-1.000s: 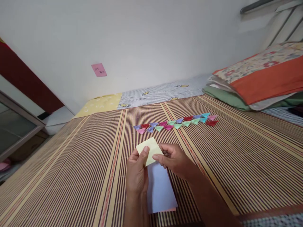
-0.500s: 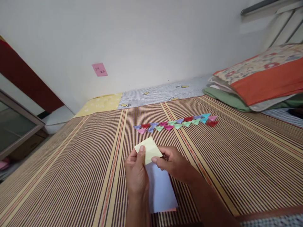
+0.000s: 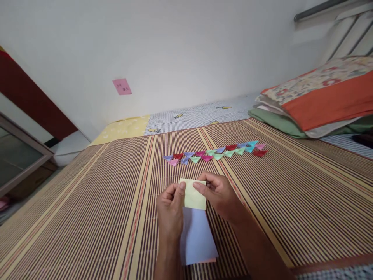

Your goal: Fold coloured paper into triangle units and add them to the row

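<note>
A small pale yellow square of paper (image 3: 194,196) is held up between my two hands, its top edge roughly level. My left hand (image 3: 171,200) pinches its left side, thumb on the front. On the right, my right hand (image 3: 217,192) grips the upper right part with thumb and fingers. Below it lies a stack of paper with a light blue sheet (image 3: 198,237) on top and an orange edge showing beneath. Farther off, several small folded paper triangles (image 3: 217,156) in blue, red, pink, green and turquoise lie in two rows.
A striped bamboo mat (image 3: 101,202) spreads under everything. Folded bedding (image 3: 323,97) is piled at the right by a metal rail (image 3: 320,9). A pink note (image 3: 122,86) is stuck to the white wall (image 3: 180,50) behind.
The yellow paper has turned from a tilted diamond position to nearly straight and shifted slightly right. My right hand has moved up to its upper right part.
</note>
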Available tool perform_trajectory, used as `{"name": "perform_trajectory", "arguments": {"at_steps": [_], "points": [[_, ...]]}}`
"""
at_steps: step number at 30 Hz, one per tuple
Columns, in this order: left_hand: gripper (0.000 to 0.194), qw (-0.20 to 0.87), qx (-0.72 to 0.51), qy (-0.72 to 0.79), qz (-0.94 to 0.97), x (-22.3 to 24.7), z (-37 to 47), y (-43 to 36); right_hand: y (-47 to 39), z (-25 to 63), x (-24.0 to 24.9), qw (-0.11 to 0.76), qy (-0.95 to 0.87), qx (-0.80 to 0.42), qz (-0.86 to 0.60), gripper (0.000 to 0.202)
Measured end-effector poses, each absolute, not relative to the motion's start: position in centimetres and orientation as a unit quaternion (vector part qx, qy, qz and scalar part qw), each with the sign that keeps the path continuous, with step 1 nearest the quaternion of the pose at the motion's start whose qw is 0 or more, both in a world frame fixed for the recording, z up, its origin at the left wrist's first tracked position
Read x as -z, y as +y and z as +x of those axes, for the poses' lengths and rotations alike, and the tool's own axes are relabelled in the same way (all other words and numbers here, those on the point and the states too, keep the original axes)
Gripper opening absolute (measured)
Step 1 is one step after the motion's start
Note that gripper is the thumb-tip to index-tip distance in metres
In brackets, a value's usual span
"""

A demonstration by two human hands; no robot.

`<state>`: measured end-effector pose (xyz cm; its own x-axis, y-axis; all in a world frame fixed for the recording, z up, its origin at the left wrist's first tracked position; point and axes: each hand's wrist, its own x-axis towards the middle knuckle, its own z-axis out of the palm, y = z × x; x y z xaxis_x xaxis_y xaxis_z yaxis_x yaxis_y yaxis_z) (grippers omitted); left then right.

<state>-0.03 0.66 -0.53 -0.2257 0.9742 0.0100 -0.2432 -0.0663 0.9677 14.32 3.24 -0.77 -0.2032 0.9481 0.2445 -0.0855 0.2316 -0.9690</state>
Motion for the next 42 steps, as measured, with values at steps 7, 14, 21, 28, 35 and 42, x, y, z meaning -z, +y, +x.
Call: {"name": "perform_trajectory", "arguments": {"at_steps": [7, 14, 21, 28, 35, 42], "points": [[0.056, 0.478, -0.646, 0.425, 0.417, -0.6, 0.4, 0.4, 3.6, 14.7, 0.8, 0.56, -0.528, -0.509, -0.386, 0.03], [0.043, 0.37, -0.626, 0.478, 0.493, -0.9, 0.0, -0.4, 3.5, 15.0, 0.6, 0.497, -0.574, -0.56, -0.332, 0.018], [0.057, 0.411, -0.574, 0.479, 0.521, -0.6, 0.2, -0.6, 2.8, 15.1, -0.6, 0.522, -0.568, -0.526, -0.359, 0.024], [0.042, 0.357, -0.559, 0.481, 0.573, -0.6, 0.2, -1.0, 2.9, 15.2, -0.6, 0.556, -0.54, -0.522, -0.357, 0.026], [0.027, 0.434, -0.467, 0.438, 0.634, -1.6, -1.1, -1.1, 3.0, 15.0, -1.0, 0.543, -0.543, -0.533, -0.357, 0.025], [0.026, 0.635, -0.547, 0.408, 0.362, -0.1, -1.4, 0.4, 3.0, 15.1, -0.9, 0.539, -0.552, -0.526, -0.357, 0.027]]}}
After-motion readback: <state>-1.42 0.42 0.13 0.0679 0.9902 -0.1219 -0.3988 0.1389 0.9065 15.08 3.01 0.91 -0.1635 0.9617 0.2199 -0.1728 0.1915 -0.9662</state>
